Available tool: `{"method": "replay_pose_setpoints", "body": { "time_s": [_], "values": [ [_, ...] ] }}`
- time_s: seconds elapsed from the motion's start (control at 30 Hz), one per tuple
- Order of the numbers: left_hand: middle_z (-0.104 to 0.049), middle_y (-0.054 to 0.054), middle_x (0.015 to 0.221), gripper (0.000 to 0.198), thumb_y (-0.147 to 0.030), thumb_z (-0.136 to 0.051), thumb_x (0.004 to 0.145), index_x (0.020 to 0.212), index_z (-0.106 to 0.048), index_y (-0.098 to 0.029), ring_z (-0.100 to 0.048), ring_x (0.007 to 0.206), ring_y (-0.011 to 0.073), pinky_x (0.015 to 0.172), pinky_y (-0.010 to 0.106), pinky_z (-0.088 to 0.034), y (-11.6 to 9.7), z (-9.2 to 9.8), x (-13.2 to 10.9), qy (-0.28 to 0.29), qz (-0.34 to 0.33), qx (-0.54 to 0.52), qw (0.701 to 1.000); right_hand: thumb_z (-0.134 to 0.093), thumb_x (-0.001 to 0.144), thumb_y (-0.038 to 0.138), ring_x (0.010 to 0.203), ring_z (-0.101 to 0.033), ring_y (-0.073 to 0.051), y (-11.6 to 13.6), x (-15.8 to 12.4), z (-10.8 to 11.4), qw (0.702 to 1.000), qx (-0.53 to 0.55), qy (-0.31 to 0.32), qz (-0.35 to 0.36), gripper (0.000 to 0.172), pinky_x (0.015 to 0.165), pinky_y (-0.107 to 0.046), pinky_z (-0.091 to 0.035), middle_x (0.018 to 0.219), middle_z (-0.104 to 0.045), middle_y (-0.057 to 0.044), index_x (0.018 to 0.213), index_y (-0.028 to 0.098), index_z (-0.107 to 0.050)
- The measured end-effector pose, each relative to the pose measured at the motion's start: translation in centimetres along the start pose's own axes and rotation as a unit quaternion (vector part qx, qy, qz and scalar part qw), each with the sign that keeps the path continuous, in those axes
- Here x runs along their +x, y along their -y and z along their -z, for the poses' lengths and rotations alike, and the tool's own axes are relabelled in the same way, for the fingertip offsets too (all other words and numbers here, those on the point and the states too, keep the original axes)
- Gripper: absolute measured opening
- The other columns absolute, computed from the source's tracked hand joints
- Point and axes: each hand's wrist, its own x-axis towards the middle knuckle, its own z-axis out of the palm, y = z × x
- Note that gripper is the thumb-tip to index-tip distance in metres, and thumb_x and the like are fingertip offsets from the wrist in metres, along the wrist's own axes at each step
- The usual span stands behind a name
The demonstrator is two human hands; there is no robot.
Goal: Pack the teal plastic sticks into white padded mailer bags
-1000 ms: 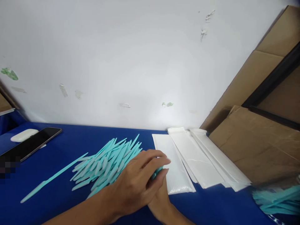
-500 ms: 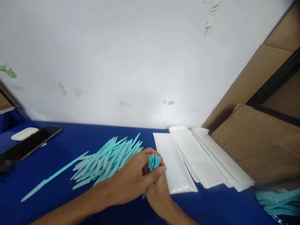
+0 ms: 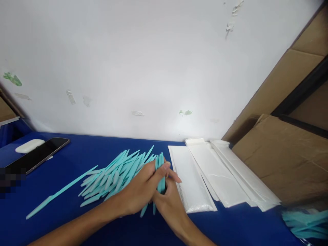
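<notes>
I have the left hand (image 3: 143, 189) and the right hand (image 3: 170, 198) closed together around a bundle of teal sticks (image 3: 161, 184), the left thumb pressed across it. The bundle sits between the two palms, upper ends rising past the thumb toward twelve o'clock, lower tips poking out between six and seven. Its sticks look slim and smooth. Just off the left hand, toward ten, I see a loose pile (image 3: 120, 174) of similar ones with broader, paler near ends; a stray stick (image 3: 61, 190) lies at nine. White packets (image 3: 193, 177) overlap between two and three, just beside the right hand. These rest on a blue tabletop (image 3: 228, 229). Farther out I get a phone (image 3: 43, 155) and a white case (image 3: 28, 146) past nine, blurred teal pieces (image 3: 306, 223) between three and four, brown cardboard (image 3: 287, 157) past two, and a scuffed white wall (image 3: 140, 61) across twelve.
</notes>
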Motion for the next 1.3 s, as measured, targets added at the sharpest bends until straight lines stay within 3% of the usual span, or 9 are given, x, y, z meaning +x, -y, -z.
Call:
{"method": "replay_pose_setpoints", "body": {
  "time_s": [0.17, 0.3, 0.4, 0.57, 0.7, 0.83, 0.93, 1.07, 1.3],
  "values": [
    [-0.054, -0.002, 0.068, 0.037, -0.043, -0.055, 0.098, 0.069, -0.055, -0.019, -0.057, 0.064, 0.0136, 0.067, 0.026, -0.054, -1.2, 2.2, 1.5, -0.073, 0.064, -0.257, 0.961, -0.072, 0.087, 0.046, 0.074, -0.065, -0.018, 1.0, 0.5, 0.5, 0.979, 0.158, 0.097, -0.079, 0.045, 0.067, -0.030, -0.053, 0.097, -0.069, -0.003, 0.123, 0.021, -0.064],
    [-0.035, -0.008, 0.063, 0.028, -0.029, -0.063, 0.096, 0.073, -0.048, -0.020, -0.037, 0.055, 0.0081, 0.066, 0.023, -0.052, -2.9, 3.5, 2.3, -0.167, -0.002, -0.368, 0.915, -0.046, 0.097, 0.062, 0.093, -0.070, -0.024, 1.1, 1.2, 0.7, 0.889, 0.412, 0.073, -0.185, 0.055, 0.087, -0.039, -0.055, 0.105, -0.071, -0.011, 0.114, 0.016, -0.068],
    [-0.033, -0.008, 0.063, 0.032, -0.035, -0.063, 0.096, 0.073, -0.047, -0.020, -0.033, 0.055, 0.0084, 0.061, 0.022, -0.049, -2.8, 1.8, 1.6, -0.183, -0.027, -0.370, 0.910, -0.037, 0.099, 0.056, 0.102, -0.070, -0.026, 0.9, 1.3, 0.0, 0.839, 0.485, 0.042, -0.242, 0.051, 0.088, -0.040, -0.055, 0.112, -0.072, -0.013, 0.106, 0.017, -0.070],
    [-0.037, -0.005, 0.061, 0.048, -0.047, -0.058, 0.098, 0.063, -0.039, -0.020, -0.037, 0.057, 0.0095, 0.057, 0.020, -0.042, -0.7, -2.9, -0.2, -0.203, -0.015, -0.272, 0.941, -0.047, 0.094, 0.046, 0.070, -0.069, -0.024, -0.3, 0.4, -1.9, 0.836, 0.466, -0.072, -0.281, 0.038, 0.066, -0.038, -0.056, 0.071, -0.070, -0.005, 0.065, 0.025, -0.059],
    [-0.023, -0.007, 0.054, 0.054, -0.046, -0.051, 0.100, 0.058, -0.029, -0.021, -0.023, 0.047, 0.0079, 0.044, 0.022, -0.029, -0.8, -2.5, -0.2, -0.206, 0.002, -0.272, 0.940, -0.044, 0.094, 0.054, 0.080, -0.070, -0.027, 0.2, 0.8, -1.3, 0.920, 0.332, -0.012, -0.209, 0.042, 0.070, -0.040, -0.055, 0.081, -0.073, -0.010, 0.084, 0.020, -0.067],
    [-0.017, -0.009, 0.055, 0.050, -0.040, -0.059, 0.095, 0.060, -0.028, -0.022, -0.015, 0.046, 0.0071, 0.040, 0.022, -0.024, -2.6, 0.8, 0.7, -0.241, 0.004, -0.303, 0.922, -0.058, 0.092, 0.052, 0.116, -0.062, -0.027, 2.9, 3.0, 5.1, 0.999, -0.021, -0.038, 0.007, 0.035, 0.096, -0.040, -0.049, 0.122, -0.069, -0.008, 0.111, 0.023, -0.064],
    [-0.015, -0.009, 0.056, 0.047, -0.034, -0.060, 0.094, 0.060, -0.029, -0.022, -0.014, 0.046, 0.0074, 0.039, 0.022, -0.024, -3.9, 3.0, 1.3, -0.275, -0.015, -0.305, 0.912, -0.048, 0.097, 0.053, 0.121, -0.057, -0.032, 3.4, 4.7, 11.9, 0.900, -0.399, -0.147, 0.099, 0.041, 0.104, -0.048, -0.041, 0.128, -0.065, -0.013, 0.119, 0.022, -0.062],
    [-0.018, -0.008, 0.056, 0.043, -0.029, -0.056, 0.096, 0.061, -0.031, -0.021, -0.015, 0.046, 0.0073, 0.038, 0.020, -0.025, -4.8, 4.8, 1.7, -0.302, -0.019, -0.332, 0.893, -0.042, 0.098, 0.058, 0.125, -0.054, -0.044, 0.7, 5.5, 17.2, 0.734, -0.653, -0.178, -0.049, 0.067, 0.097, -0.056, -0.044, 0.132, -0.061, -0.025, 0.145, 0.010, -0.046],
    [-0.019, -0.009, 0.059, 0.041, -0.027, -0.057, 0.095, 0.063, -0.033, -0.021, -0.018, 0.047, 0.0061, 0.038, 0.019, -0.027, -4.5, 5.7, 2.0, -0.301, 0.000, -0.367, 0.880, -0.046, 0.098, 0.055, 0.113, -0.061, -0.042, -1.1, 5.0, 16.3, 0.675, -0.719, -0.143, -0.086, 0.064, 0.088, -0.050, -0.049, 0.111, -0.071, -0.022, 0.142, 0.009, -0.049]
  ]
}}
